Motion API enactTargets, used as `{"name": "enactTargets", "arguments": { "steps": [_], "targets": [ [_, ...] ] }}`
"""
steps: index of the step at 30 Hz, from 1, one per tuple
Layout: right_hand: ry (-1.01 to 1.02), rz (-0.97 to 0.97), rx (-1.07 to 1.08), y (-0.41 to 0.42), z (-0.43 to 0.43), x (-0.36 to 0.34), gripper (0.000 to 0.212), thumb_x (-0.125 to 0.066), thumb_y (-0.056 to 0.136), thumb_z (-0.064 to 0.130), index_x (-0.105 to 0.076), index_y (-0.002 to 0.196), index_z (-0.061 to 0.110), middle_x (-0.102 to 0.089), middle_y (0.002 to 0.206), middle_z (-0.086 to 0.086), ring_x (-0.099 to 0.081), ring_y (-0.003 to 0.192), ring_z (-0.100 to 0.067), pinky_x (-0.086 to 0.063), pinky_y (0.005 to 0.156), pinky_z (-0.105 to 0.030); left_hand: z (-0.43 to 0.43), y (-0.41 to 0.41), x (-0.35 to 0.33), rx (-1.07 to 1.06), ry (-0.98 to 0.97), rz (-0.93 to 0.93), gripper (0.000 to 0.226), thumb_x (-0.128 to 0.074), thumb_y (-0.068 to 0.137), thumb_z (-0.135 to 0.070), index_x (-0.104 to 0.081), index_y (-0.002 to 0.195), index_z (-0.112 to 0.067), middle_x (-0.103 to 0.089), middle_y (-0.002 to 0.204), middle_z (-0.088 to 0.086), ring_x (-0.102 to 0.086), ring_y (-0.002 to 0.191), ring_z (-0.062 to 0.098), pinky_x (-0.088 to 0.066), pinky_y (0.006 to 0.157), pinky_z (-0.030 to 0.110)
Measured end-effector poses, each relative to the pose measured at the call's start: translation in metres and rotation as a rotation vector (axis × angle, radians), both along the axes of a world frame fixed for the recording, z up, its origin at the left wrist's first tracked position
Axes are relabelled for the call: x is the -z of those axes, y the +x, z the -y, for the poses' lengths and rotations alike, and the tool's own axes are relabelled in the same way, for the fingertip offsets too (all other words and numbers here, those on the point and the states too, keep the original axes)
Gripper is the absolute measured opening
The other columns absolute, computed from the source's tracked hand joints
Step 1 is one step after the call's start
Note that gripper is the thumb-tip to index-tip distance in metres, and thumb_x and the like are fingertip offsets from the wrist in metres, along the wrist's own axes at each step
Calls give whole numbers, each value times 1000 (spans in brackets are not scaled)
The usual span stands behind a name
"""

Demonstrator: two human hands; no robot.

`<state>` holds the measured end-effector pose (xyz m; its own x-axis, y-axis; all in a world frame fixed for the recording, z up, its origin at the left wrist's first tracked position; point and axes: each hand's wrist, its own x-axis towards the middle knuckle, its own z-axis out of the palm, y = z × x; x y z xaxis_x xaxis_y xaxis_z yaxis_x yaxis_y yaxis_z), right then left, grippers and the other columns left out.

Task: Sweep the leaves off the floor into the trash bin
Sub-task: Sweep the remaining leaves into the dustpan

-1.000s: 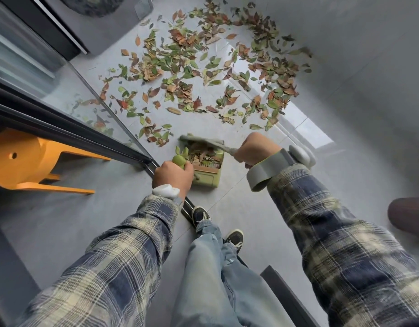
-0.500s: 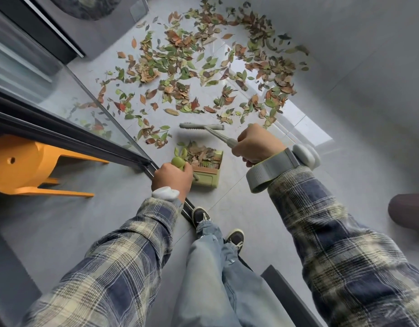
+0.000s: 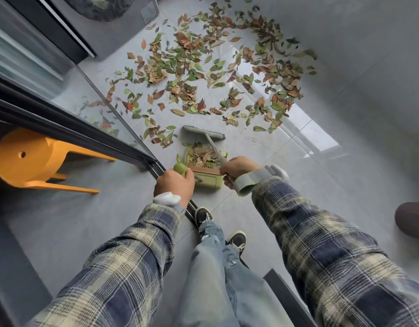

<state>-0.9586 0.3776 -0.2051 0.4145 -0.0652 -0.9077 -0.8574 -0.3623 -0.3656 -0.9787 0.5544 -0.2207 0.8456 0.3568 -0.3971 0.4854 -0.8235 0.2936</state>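
Observation:
Green, brown and red leaves lie scattered over the grey tiled floor ahead of me. A green dustpan stands on the floor just in front of my feet, with a heap of leaves inside it. My left hand grips the green top of the dustpan's handle. My right hand grips the thin handle of a grey broom. The broom head rests on the floor just beyond the dustpan's mouth. No trash bin is in view.
A glass sliding door with a dark track runs along the left. An orange stool stands behind it. A grey appliance sits at the far left corner. A grey wall bounds the right, and a dark rounded object shows at the right edge.
The broom head lifted off the dustpan's front, swung out over the floor and now sits just beyond the pan's mouth. My left hand stayed on the dustpan handle.

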Motion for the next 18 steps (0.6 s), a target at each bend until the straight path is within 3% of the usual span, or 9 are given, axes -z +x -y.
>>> {"name": "enactTargets", "arguments": {
  "steps": [3,4,6,8,11,15,18],
  "targets": [
    [-115,61,-118,10,-4,-3,11,-61,93,12,-59,84,7,-61,87,-10,-60,79,-25,-55,79,-33,-5,-9,-1,-29,9,9,44,-57,84,-50,-41,62,-16,-69,89,19,-64,81,40,-43,65,33],
    [-161,60,-189,11,-2,-4,12,-59,94,11,-58,83,5,-62,94,-13,-60,85,-25,-54,80,-34,-6,-10,0,-42,13,3,42,-57,85,-50,-44,66,-15,-69,92,19,-64,83,40,-43,65,33],
    [-206,53,-319,10,2,-7,14,-61,91,12,-56,79,7,-65,100,-11,-60,89,-24,-53,77,-33,-8,-12,3,-53,20,-7,39,-55,86,-51,-51,76,-14,-68,94,20,-63,85,41,-42,66,33],
    [-313,38,-471,4,10,-7,21,-72,77,20,-54,80,10,-67,90,-2,-64,81,-24,-53,80,-34,-8,-9,6,-54,24,-8,40,-52,87,-51,-56,79,-12,-68,94,20,-63,85,41,-42,66,33],
    [-428,-3,-711,2,21,-11,25,-74,68,27,-55,76,13,-64,74,-1,-62,66,-20,-49,66,-31,-9,-1,8,-64,19,-20,43,-51,87,-52,-60,79,-10,-68,91,18,-61,80,38,-44,66,33],
    [-418,30,-819,1,34,-37,20,-70,78,29,-58,72,14,-57,66,2,-54,57,-14,-38,50,-24,-8,2,9,-86,-17,-9,44,-54,84,-54,-62,78,-11,-67,88,17,-52,69,32,-43,64,32],
    [-436,83,-778,-3,48,-65,21,-64,88,32,-59,77,15,-51,68,5,-55,68,-16,-41,63,-25,-7,-4,9,-108,-46,21,43,-55,82,-54,-50,61,-17,-67,83,17,-54,69,33,-43,64,32]
  ]
}}
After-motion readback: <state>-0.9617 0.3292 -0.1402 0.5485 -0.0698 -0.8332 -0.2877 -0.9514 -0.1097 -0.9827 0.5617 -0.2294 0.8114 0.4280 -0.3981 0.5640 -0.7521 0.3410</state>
